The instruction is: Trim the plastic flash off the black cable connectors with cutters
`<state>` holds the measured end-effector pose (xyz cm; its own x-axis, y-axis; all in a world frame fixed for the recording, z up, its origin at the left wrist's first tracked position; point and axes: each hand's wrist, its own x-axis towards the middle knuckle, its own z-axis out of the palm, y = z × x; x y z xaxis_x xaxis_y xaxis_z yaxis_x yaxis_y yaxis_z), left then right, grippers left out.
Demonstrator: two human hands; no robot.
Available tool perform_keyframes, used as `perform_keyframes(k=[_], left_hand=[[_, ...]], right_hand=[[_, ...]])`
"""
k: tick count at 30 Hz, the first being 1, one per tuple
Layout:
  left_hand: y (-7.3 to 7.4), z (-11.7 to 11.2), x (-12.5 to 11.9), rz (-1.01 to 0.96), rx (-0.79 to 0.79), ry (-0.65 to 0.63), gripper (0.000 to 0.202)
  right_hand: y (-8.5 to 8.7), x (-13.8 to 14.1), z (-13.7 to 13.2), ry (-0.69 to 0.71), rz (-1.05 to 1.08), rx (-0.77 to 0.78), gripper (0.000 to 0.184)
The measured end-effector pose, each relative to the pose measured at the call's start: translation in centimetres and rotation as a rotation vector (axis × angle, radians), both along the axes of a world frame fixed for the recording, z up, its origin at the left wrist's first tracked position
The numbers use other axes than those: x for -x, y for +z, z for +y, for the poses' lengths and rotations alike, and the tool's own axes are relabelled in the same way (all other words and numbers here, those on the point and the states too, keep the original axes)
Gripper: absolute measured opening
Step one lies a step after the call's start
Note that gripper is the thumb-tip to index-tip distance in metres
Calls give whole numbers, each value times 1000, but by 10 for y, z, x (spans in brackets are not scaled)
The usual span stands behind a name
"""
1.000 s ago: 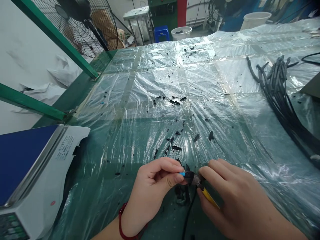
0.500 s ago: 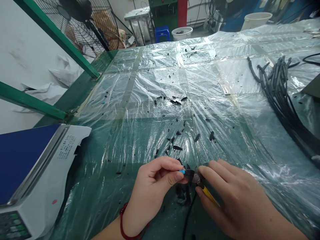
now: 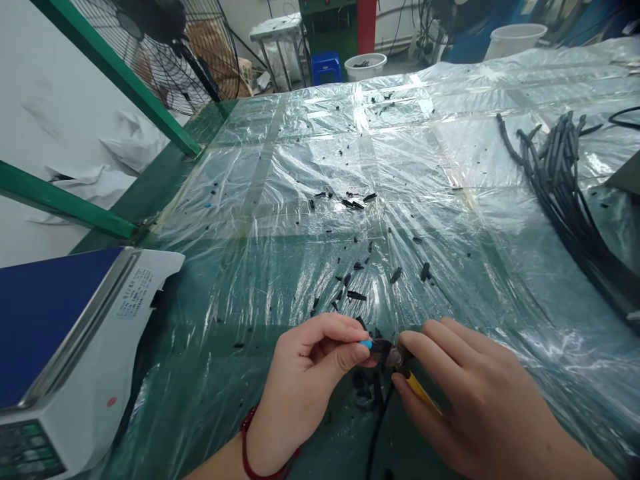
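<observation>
My left hand [image 3: 315,377] pinches a small blue-and-black cable end [image 3: 367,345] between thumb and fingers. Close beside it, my right hand [image 3: 465,393] is closed around yellow-handled pliers or cutters [image 3: 421,392], their metal head against the black part of the cable end. The exact contact of the jaws is partly hidden by my fingers. A black cable [image 3: 376,440] runs down from under the tool toward the near edge. Black scraps [image 3: 364,385] lie just beneath both hands.
A white scale with a blue top [image 3: 150,280] stands at the left. Black cables [image 3: 565,173] lie bundled at the right. Several black scraps [image 3: 357,295] dot the plastic-covered table [image 3: 300,260]. Green posts [image 3: 160,120] rise at the left, before a fan [image 3: 165,40].
The view has shifted very slightly. Both hands keep their hold, with the tool at the cable end as before.
</observation>
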<state>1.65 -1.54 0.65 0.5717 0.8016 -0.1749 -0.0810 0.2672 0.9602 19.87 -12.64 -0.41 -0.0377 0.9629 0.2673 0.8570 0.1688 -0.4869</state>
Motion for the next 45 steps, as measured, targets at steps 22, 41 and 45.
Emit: perform_keyframes(k=[22,41,45], left_hand=[[-1,0,0,-32,38,-2,14],[-1,0,0,-45,28,-8,15],[0,0,0,-49,7,-15,16]], right_hand=[[-2,-2,-1,32,-4,20,16],[-4,-3,-1,66,1,-13,14],[-5,-2,-1,27,-12,-52,15]])
